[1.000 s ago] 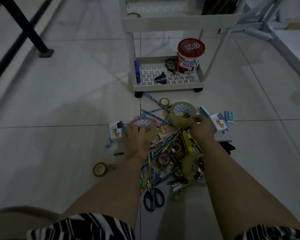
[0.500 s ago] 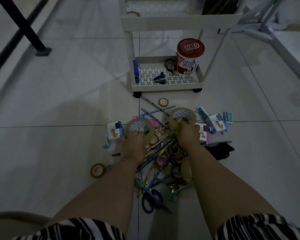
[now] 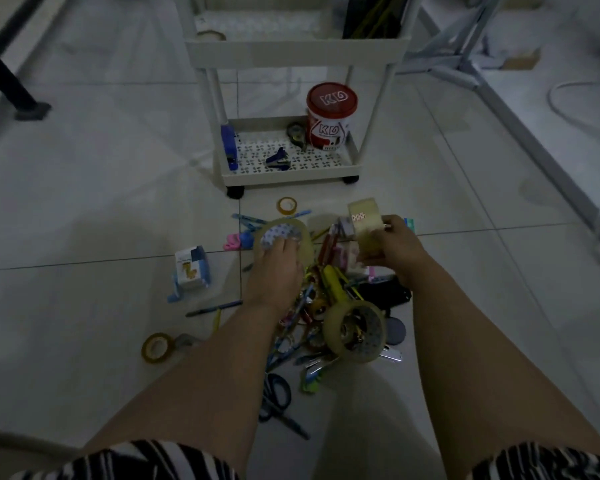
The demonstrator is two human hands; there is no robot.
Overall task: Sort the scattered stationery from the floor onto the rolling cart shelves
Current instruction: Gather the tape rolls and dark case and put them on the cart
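Red-lidded canister, lettered "KO" on lid and side, stands on the rolling cart's bottom shelf. Left hand, palm down, fingers curled into a clear tape roll over the floor pile. Right hand grips a second clear tape roll, raised on edge above the pile.

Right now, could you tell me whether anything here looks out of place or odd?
Yes: most of the stationery lies in a tangled heap on the floor rather than on the cart. One small tape roll and a little box sit apart to the left. Nothing looks damaged.
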